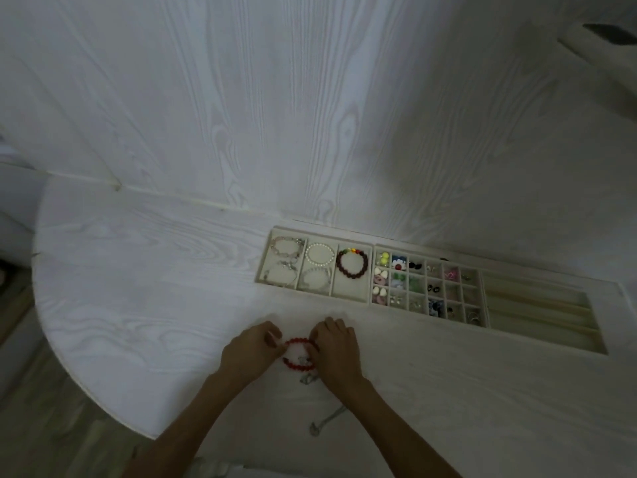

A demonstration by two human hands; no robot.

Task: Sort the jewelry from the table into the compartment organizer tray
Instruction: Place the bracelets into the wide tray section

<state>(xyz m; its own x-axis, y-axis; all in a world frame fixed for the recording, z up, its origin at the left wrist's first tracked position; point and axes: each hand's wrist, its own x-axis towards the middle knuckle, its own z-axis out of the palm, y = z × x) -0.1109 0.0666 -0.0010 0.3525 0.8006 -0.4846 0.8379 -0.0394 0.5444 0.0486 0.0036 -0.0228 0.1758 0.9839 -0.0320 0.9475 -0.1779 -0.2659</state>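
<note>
— How far along is the sorting, from where you stand?

— Well on. Take the white table (138, 270) first, then the compartment organizer tray (374, 243) lying along its far side by the wall. The tray's three big left bins already hold bracelets: two pale ones, two pearly ones, and a dark red beaded bracelet (352, 262) alone in the third bin, with room beside it. To the right of those, most of the small square cells (435, 290) hold earrings and charms; the long slotted section at the tray's right end looks unfilled.

— And what's left outside the tray?

— Just in front of the tray, near its left bins, both hands are on a bright red beaded bracelet (300, 353). The left hand (250, 351) has its fingers curled, pinching the beads on one side; the right hand (336, 350) has its fingers bent over the other side, gripping it too. Nearer the person than that, a silvery chain (325, 420) lies on the table, and something small and silvery sits beside the red beads, too blurred to name.

— So nearly done?

— I'd judge so: a few pieces left.
</note>
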